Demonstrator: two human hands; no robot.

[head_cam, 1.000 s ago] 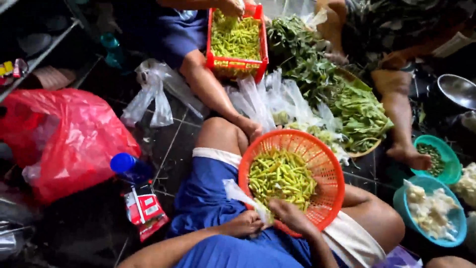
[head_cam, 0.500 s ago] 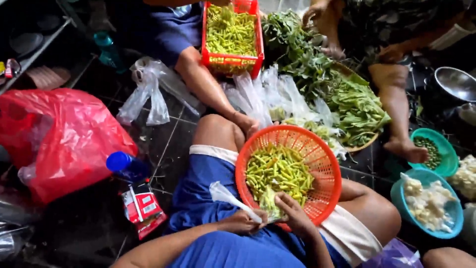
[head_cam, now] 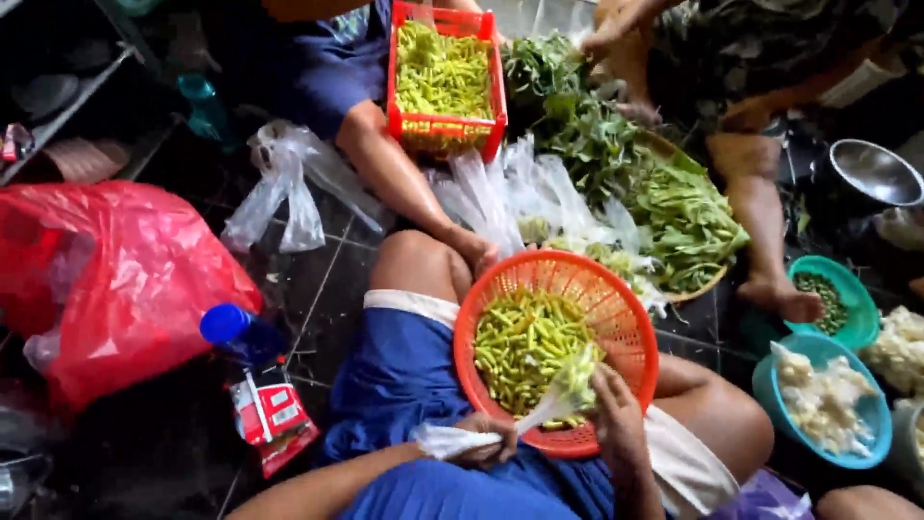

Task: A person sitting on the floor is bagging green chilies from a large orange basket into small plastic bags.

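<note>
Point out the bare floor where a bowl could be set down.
The freest patch is dark tile between the red plastic bag, the clear bag and the knee. The right side is crowded: leafy greens, teal bowls, metal bowl. The orange basket fills the lap.

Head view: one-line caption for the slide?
Seated person's left hand and right hand hold a clear plastic bag over a round orange basket of green chillies on their lap.
</note>
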